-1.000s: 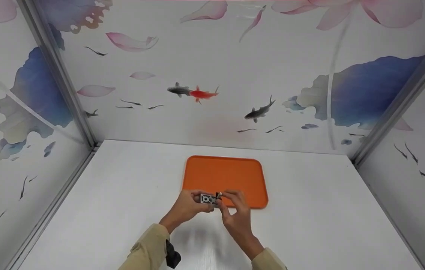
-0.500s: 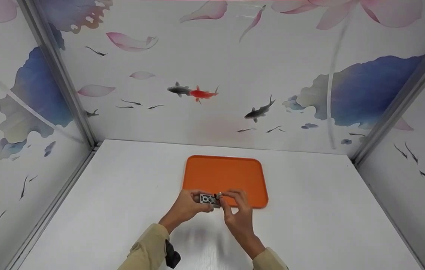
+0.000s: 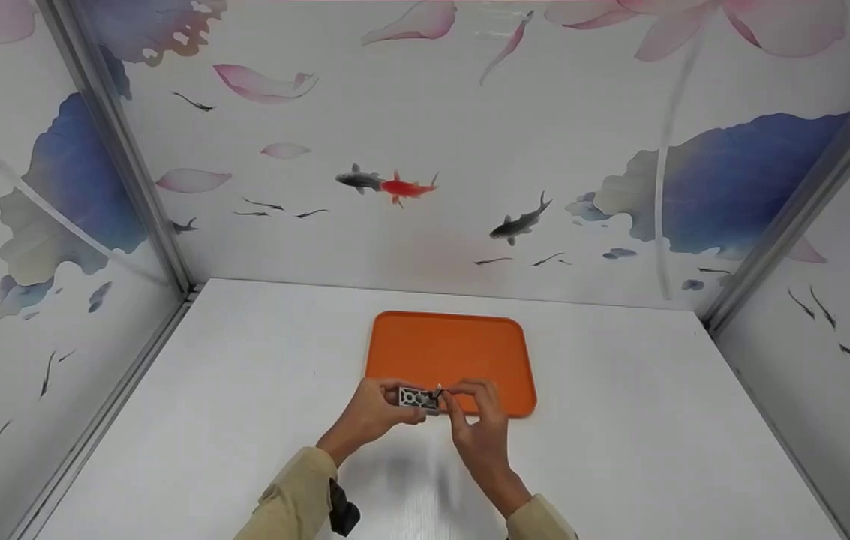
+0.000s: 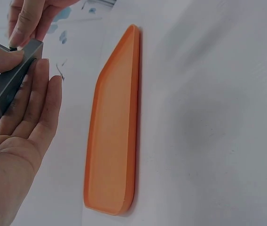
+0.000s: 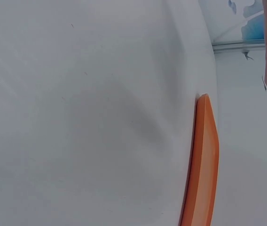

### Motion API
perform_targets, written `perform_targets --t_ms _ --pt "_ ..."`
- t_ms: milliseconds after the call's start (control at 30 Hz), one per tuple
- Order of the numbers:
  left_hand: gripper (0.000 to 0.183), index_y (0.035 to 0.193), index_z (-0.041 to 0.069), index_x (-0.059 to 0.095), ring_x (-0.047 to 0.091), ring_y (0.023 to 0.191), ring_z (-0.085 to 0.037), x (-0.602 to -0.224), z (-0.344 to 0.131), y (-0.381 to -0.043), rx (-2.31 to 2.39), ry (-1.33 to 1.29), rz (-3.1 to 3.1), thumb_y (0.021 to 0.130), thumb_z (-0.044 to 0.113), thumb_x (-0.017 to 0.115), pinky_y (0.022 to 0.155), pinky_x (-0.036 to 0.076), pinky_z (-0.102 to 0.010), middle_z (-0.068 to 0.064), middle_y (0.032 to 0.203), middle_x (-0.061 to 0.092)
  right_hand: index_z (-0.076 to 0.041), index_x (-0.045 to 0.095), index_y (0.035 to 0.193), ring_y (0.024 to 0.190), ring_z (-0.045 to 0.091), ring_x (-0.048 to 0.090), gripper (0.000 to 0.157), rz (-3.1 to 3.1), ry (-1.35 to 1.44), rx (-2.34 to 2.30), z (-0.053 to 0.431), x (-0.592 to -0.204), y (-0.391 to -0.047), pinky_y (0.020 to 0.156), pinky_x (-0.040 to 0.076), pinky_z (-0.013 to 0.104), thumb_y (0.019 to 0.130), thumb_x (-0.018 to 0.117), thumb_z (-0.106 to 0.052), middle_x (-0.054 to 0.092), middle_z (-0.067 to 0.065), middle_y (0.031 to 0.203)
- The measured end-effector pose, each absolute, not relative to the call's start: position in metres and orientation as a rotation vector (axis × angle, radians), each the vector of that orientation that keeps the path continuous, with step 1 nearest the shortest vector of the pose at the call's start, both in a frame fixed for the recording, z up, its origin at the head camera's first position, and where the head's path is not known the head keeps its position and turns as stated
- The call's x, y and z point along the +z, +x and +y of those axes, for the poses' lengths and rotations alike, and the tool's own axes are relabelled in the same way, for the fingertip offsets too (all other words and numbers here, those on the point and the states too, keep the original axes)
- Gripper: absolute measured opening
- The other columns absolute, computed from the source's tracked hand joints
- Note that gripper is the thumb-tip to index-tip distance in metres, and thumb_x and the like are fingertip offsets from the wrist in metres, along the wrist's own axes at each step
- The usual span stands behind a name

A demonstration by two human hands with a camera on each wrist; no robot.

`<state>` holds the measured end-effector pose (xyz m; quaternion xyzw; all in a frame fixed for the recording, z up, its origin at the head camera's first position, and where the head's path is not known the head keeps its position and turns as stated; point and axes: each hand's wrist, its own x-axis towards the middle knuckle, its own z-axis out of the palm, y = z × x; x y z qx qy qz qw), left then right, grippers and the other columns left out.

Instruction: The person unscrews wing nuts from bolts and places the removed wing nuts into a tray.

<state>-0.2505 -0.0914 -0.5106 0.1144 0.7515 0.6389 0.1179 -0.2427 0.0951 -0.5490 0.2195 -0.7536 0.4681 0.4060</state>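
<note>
In the lower centre of the frame, the left hand [image 3: 366, 411] grips a grey block [image 3: 409, 398] while the right hand's [image 3: 482, 436] fingers pinch a small part [image 3: 438, 392] at its end, seemingly mid-job.

In my head view I see a white table [image 3: 244, 390] filling the lower frame, an orange tray [image 3: 447, 346] lying flat just below centre.
</note>
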Motion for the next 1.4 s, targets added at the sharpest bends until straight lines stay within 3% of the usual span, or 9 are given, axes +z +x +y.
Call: perform_targets --t_ms 100,333,667,1200,1400 --pt "0.037 0.114 -0.003 0.070 0.074 0.087 -0.016 -0.5114 -0.0919 -0.2503 1.880 0.333 2.192 0.081 0.009 0.079 0.080 0.063 -0.031 -0.014 0.102 0.076 -0.009 0.069 0.095 0.091 0.017 0.062 0.020 -1.907 0.550 1.177 0.0949 -0.5499 -0.2422 0.079 0.057 0.018 0.081 0.078 0.003 0.066 0.004 0.094" --pt "0.035 0.114 -0.003 0.071 0.074 0.090 -0.017 -0.5117 -0.0924 -0.2503 1.890 0.347 2.181 0.081 0.007 0.077 0.081 0.063 -0.030 -0.016 0.104 0.076 -0.010 0.073 0.103 0.097 0.018 0.060 0.024 -1.941 0.562 1.195 0.0937 -0.5523 -0.2393 0.084 0.054 0.017 0.081 0.079 0.000 0.066 0.006 0.100" --pt "0.035 0.116 -0.004 0.069 0.074 0.090 -0.017 -0.5114 -0.0900 -0.2481 1.929 0.358 2.116 0.082 0.004 0.075 0.082 0.063 -0.031 -0.016 0.105 0.075 -0.003 0.073 0.100 0.094 0.024 0.060 0.034 -1.934 0.598 1.138 0.0896 -0.5527 -0.2396 0.083 0.054 0.022 0.070 0.085 0.006 0.065 0.012 0.100" --pt "0.035 0.115 -0.004 0.070 0.074 0.090 -0.017 -0.5130 -0.0918 -0.2475 1.907 0.361 2.157 0.082 0.006 0.076 0.081 0.063 -0.029 -0.016 0.106 0.075 -0.011 0.072 0.100 0.096 0.020 0.061 0.022 -1.962 0.611 1.231 0.0914 -0.5492 -0.2401 0.080 0.057 0.024 0.084 0.075 0.005 0.065 0.005 0.103" --pt "0.035 0.114 -0.004 0.070 0.074 0.091 -0.018 -0.5132 -0.0931 -0.2473 1.895 0.362 2.174 0.082 0.006 0.075 0.081 0.063 -0.029 -0.017 0.106 0.075 -0.012 0.071 0.103 0.098 0.018 0.060 0.021 -1.974 0.588 1.260 0.0913 -0.5495 -0.2399 0.085 0.054 0.017 0.088 0.072 0.002 0.064 0.005 0.103"
